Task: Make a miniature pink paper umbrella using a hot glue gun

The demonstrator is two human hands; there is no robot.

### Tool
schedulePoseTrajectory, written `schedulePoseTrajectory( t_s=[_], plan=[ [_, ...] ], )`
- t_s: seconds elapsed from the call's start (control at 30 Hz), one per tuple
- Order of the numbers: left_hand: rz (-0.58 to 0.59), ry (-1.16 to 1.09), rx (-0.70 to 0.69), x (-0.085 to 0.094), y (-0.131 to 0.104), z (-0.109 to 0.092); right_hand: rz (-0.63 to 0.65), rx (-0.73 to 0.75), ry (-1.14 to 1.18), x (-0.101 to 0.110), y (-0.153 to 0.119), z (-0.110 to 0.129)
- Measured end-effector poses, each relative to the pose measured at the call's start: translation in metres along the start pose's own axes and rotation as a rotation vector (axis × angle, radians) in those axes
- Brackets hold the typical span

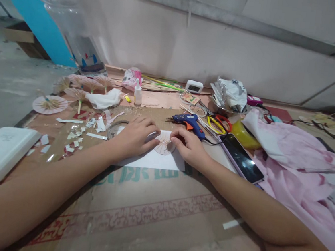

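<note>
A small round pale pink paper umbrella top (165, 143) with thin ribs fanning from its centre lies on a white sheet of paper (154, 162). My left hand (139, 136) is at its left edge, fingers curved and thumb tip on the rim. At the right edge, my right hand (187, 146) has thumb and index finger bent together on the rim. Just behind my right hand lies a blue hot glue gun (190, 122). A roll of clear tape (115, 129) is partly hidden behind my left hand.
Several finished small umbrellas (50, 105) stand at the back left near a large water bottle (83, 43). Paper scraps (75, 139) lie left. Scissors (216, 125), a phone (242, 158) and pink cloth (297, 156) are right. A white box-shaped device (0, 159) sits at the left edge.
</note>
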State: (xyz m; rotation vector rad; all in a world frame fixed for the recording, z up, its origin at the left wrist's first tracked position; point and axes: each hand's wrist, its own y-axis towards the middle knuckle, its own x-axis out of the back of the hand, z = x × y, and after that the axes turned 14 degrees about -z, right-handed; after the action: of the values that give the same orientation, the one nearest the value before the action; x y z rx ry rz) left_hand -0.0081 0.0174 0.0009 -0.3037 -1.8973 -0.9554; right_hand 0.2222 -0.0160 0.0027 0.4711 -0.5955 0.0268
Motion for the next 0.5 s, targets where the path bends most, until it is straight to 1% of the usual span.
schedulePoseTrajectory(
  t_s=[0.17,0.3,0.5],
  plan=[
    [-0.024,-0.051,-0.022,0.0032,0.0009,-0.0062,0.095,0.032,-0.065,0.0009,0.0011,-0.0001],
    [0.022,-0.108,-0.045,0.0058,0.0012,-0.0098,0.160,0.048,-0.076,0.0009,0.0017,0.0007],
    [0.069,-0.084,-0.032,0.0040,-0.0004,-0.0097,0.209,0.033,-0.092,0.0001,0.0013,0.0013]
  ],
)
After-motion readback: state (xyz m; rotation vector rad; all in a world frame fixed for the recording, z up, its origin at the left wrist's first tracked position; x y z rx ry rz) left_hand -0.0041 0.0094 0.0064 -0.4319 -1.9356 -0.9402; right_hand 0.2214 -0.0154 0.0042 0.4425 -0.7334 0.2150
